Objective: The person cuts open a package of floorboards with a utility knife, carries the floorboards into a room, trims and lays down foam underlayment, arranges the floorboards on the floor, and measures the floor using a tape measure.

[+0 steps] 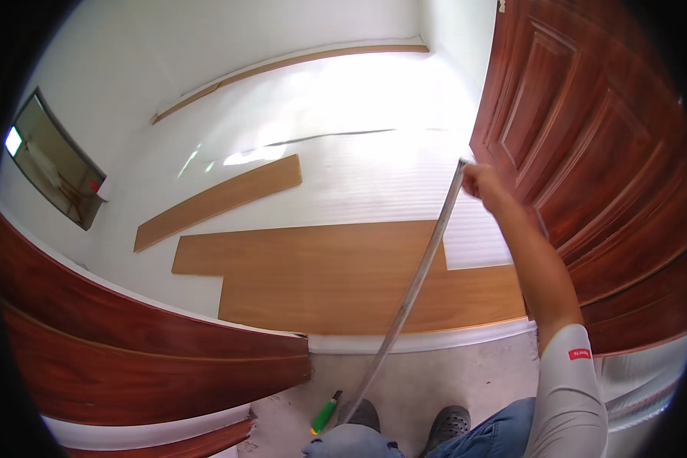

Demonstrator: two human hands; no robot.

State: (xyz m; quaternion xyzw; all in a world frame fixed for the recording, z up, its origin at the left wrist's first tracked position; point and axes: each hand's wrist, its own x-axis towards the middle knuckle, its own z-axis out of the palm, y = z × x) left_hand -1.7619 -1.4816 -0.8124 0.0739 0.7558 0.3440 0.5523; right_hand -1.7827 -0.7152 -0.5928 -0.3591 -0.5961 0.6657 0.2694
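My right hand (481, 183) is stretched out ahead of me, fingers curled tight around the top end of a long thin metal strip (420, 282). The strip runs down from that fist in a slight bow, crossing over the laid laminate planks (320, 275) and the pale threshold, to its lower end near my shoes (404, 420) on the bare concrete. My left hand is out of view, so I cannot tell how it stands. A green-handled tool (326, 413) lies on the concrete just beside the strip's lower end. One loose plank (217, 201) rests apart on the white underlay (359, 175), and another narrow strip of wood (282, 69) lies along the far wall. A dark red panelled door (588, 153) stands just beside my right arm
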